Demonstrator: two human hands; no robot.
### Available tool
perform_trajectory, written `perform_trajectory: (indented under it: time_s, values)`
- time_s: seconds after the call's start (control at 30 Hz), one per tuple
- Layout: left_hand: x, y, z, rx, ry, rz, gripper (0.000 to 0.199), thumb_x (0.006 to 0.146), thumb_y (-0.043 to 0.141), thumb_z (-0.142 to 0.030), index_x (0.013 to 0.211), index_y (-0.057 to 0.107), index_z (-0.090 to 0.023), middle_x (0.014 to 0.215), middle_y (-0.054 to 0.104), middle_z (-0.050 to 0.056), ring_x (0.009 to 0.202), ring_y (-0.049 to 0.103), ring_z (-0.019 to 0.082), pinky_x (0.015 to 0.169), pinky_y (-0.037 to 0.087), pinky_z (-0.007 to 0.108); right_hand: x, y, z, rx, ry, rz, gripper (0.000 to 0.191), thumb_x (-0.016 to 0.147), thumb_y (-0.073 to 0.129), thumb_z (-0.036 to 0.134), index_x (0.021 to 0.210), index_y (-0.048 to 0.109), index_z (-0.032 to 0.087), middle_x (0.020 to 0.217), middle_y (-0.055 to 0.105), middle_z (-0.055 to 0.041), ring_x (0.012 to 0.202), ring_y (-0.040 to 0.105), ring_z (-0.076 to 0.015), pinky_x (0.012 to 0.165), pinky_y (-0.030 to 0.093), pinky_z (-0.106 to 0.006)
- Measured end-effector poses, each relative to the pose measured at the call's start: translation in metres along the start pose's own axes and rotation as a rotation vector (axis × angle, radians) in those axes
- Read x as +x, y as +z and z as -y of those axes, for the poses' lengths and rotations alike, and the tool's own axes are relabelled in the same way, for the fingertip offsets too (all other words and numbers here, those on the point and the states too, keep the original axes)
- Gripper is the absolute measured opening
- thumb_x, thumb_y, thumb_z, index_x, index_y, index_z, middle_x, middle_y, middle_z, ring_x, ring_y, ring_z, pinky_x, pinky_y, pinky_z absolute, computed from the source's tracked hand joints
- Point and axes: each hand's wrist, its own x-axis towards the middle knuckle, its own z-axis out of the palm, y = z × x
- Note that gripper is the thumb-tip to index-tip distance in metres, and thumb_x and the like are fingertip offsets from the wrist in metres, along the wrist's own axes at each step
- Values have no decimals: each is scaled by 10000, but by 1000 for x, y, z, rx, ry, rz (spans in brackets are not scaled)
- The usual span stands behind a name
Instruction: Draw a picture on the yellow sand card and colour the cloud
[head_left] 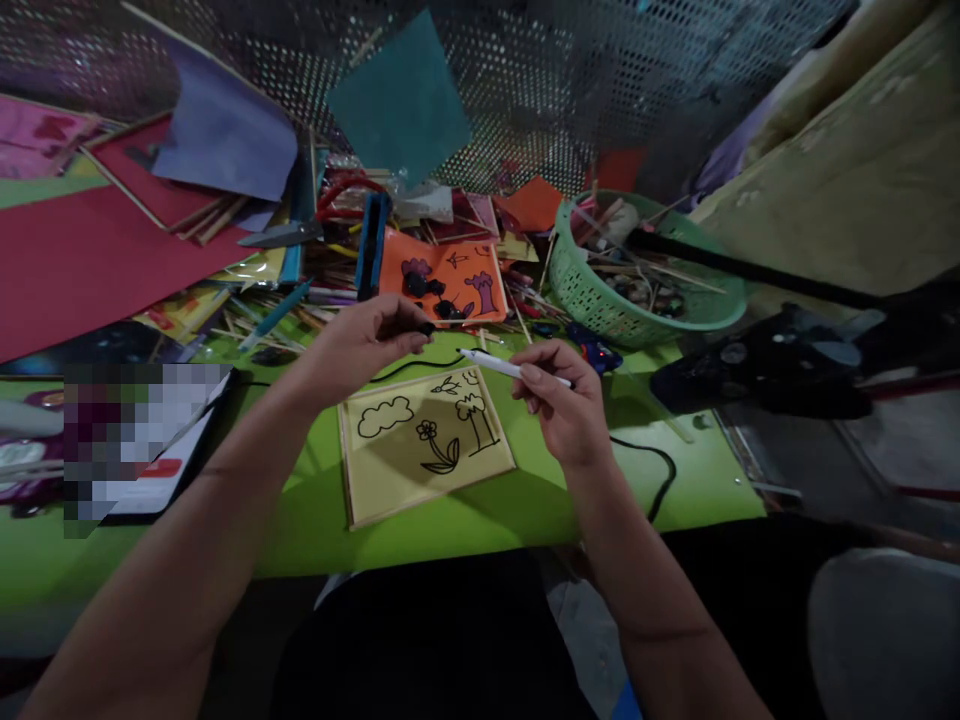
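My right hand (564,400) holds a white marker (491,364) in a writing grip, its dark tip bare and pointing left. Pinched at the fingertips of my left hand (364,345) is a small black cap (427,328), mostly hidden. Both hands hover above the far edge of a yellow sheet (390,485) edged with thin sticks. Black line drawings of a cloud, a flower, a tree and a bird mark this sheet. Beyond the hands lies an orange sheet (465,275) with similar drawings, dark painted patches and small black objects on it.
A green basket (600,300) of sticks and scraps stands at the back right. Scissors (281,235), coloured papers and loose sticks crowd the back. A phone or tablet (169,470) lies left on the green table (300,530). A black cable (664,470) runs along the right.
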Motion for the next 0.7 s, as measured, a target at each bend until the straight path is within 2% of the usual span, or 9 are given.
perform_trajectory:
  time_s: [0.07, 0.17, 0.37, 0.6, 0.7]
  values:
    - [-1, 11, -5, -171, -63, 28, 253, 854, 729, -358, 1051, 695, -202, 951, 752, 46, 869, 701, 189, 810, 566, 340, -1, 0, 1, 24, -7, 6, 98, 834, 799, 310, 894, 752, 249, 733, 662, 22, 600, 572, -95, 466, 349, -228]
    - [-2, 19, -10, -262, -125, 61, 285, 811, 768, -354, 1050, 712, -209, 982, 760, 37, 874, 702, 177, 812, 578, 327, -2, 0, 0, 29, -13, 14, 103, 842, 803, 321, 905, 758, 252, 731, 667, 20, 611, 582, -101, 474, 357, -233]
    - [-2, 16, -10, -162, -105, 81, 320, 804, 787, -410, 1052, 745, -212, 1000, 773, 53, 890, 700, 194, 811, 585, 336, 0, -2, -1, -22, -5, -13, 139, 844, 797, 360, 918, 751, 251, 767, 675, 14, 626, 585, -105, 482, 360, -238]
    - [-4, 14, -11, -12, 24, 88, 255, 860, 738, -383, 1055, 772, -222, 1060, 754, 71, 938, 711, 205, 843, 584, 341, 0, -2, -2, -61, 29, 12, 157, 850, 801, 371, 911, 752, 235, 738, 679, 16, 628, 581, -102, 506, 378, -230]
    - [-4, 16, -12, -9, 39, 104, 240, 861, 734, -363, 1054, 776, -227, 1060, 763, 68, 940, 714, 200, 848, 581, 338, 1, -1, -3, -80, 42, 32, 167, 843, 810, 375, 908, 752, 232, 740, 681, 17, 635, 588, -105, 511, 385, -228]
